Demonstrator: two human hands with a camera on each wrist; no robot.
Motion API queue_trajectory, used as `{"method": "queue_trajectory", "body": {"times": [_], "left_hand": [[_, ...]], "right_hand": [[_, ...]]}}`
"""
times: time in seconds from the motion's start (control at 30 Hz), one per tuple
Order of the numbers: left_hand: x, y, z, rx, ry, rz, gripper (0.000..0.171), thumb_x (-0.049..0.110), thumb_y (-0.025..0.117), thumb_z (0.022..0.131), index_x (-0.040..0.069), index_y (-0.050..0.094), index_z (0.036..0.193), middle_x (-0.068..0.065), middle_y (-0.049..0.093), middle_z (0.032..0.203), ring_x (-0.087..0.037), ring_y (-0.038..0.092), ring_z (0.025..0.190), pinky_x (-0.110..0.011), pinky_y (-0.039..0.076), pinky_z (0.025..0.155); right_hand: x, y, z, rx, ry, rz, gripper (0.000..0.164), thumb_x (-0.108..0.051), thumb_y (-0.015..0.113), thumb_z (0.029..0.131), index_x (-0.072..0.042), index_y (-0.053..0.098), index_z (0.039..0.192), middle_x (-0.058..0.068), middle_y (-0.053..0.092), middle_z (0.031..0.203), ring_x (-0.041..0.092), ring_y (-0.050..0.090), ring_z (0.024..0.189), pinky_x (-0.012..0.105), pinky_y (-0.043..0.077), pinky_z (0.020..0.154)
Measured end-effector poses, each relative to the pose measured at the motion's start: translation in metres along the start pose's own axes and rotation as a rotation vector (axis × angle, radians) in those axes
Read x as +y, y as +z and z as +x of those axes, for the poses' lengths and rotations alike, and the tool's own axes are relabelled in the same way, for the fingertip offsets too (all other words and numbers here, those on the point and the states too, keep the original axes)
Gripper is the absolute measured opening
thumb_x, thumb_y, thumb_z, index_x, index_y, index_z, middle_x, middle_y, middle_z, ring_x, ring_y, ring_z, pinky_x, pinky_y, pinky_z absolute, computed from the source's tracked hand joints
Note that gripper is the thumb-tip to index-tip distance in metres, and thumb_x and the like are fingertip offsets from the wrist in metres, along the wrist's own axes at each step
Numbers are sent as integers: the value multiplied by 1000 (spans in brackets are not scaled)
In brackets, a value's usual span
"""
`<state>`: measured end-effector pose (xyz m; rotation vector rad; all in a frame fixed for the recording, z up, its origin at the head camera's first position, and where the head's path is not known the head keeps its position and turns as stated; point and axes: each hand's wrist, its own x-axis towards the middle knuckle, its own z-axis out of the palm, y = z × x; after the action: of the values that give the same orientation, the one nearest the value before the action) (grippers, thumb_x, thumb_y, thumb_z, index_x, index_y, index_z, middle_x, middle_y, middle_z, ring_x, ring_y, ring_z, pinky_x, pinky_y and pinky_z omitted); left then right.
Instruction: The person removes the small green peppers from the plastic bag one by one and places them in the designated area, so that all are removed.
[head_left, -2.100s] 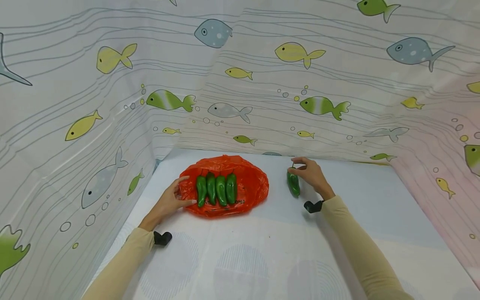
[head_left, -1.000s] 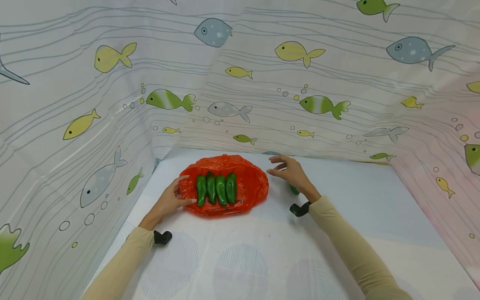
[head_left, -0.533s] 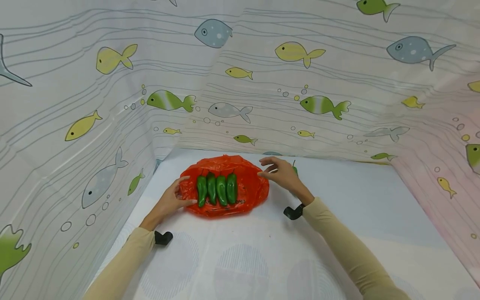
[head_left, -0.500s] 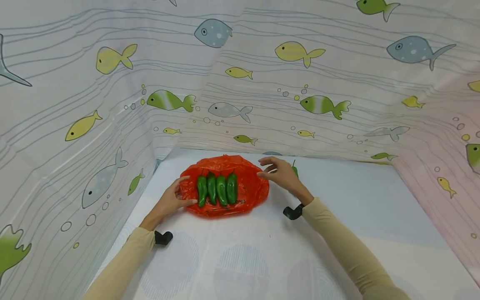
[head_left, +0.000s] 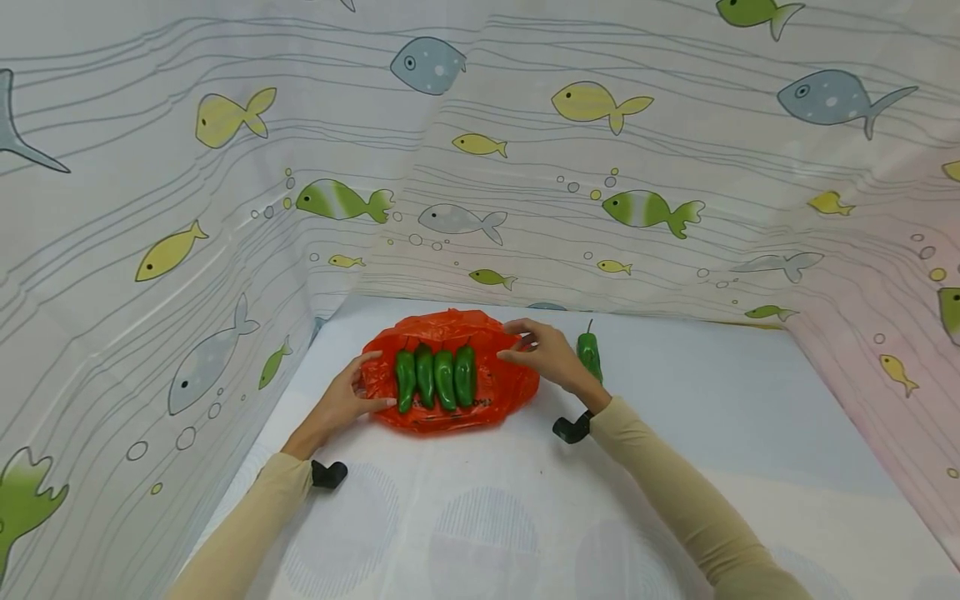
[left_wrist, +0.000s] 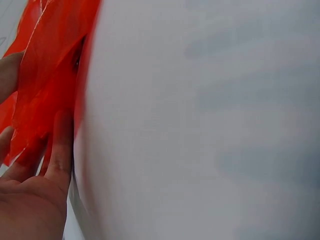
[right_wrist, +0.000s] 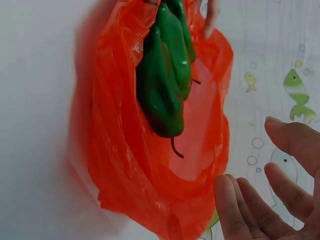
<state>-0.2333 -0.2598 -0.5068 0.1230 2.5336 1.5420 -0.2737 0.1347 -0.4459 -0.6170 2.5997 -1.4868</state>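
Observation:
A red plastic bag [head_left: 512, 390] lies spread on the table, several glossy green peppers [head_left: 444, 382] side by side in its mouth, stems toward the far side. At the bag's left side, my left hand [head_left: 341, 404] holds the edge; the left wrist view shows the thumb over the red film [left_wrist: 47, 75] and other fingers reddened behind it. My right hand [head_left: 551, 358] hovers at the bag's right rim, thumb and fingers parted, holding nothing. In the right wrist view its fingertips [right_wrist: 226, 185] overlap the rim. Behind that hand lies one loose green pepper [head_left: 588, 350], partly hidden.
A fish-printed sheet [head_left: 525, 233] rises behind and along both sides of the table [head_left: 480, 517], which has a pale cover with circles. Black wrist cameras [head_left: 328, 475] stick out from both cuffs.
My right hand has let go of the loose pepper's stem and moved left to the bag's right rim. The loose pepper shows again behind it. My left hand and the bag stay put.

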Motion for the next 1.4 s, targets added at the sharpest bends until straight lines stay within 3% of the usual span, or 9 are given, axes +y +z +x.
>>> {"method": "queue_trajectory", "body": {"times": [0.4, 0.6, 0.8, 1.03, 1.4], "left_hand": [[1, 0, 1, -7, -14, -6, 95, 26, 88, 84, 22, 31, 159, -18, 35, 160, -45, 34, 145, -62, 30, 117], [2, -1, -1, -12, 2, -15, 96, 24, 88, 84, 19, 29, 160, -19, 34, 160, -46, 33, 145, -63, 30, 116], [2, -2, 1, -27, 18, -53, 96, 19, 88, 84, 17, 30, 160, -20, 38, 158, -44, 39, 141, -60, 35, 114], [0, -2, 2, -27, 61, -31, 95, 15, 88, 83, 12, 31, 159, -21, 42, 154, -45, 46, 135, -55, 42, 108], [3, -4, -2, -34, 44, -41, 95, 15, 88, 83, 14, 31, 159, -18, 40, 156, -44, 46, 135, -55, 42, 108]], "right_hand": [[4, 24, 10, -59, -5, -29, 51, -28, 83, 89, -13, 64, 134, 15, 63, 136, 20, 66, 105, 36, 57, 87], [7, 33, 15, -70, 16, -29, 52, -27, 82, 90, -10, 63, 136, 15, 62, 137, 23, 66, 105, 36, 57, 86], [13, 42, 20, -86, 32, -36, 56, -27, 82, 90, -6, 61, 138, 14, 62, 136, 20, 66, 101, 33, 57, 83], [12, 49, 24, -90, 33, -75, 56, -29, 83, 89, -7, 63, 137, 11, 66, 129, 19, 67, 97, 34, 55, 82], [13, 57, 30, -100, 57, -167, 60, -31, 83, 89, -8, 61, 140, 11, 66, 129, 18, 63, 88, 31, 54, 78]]}}
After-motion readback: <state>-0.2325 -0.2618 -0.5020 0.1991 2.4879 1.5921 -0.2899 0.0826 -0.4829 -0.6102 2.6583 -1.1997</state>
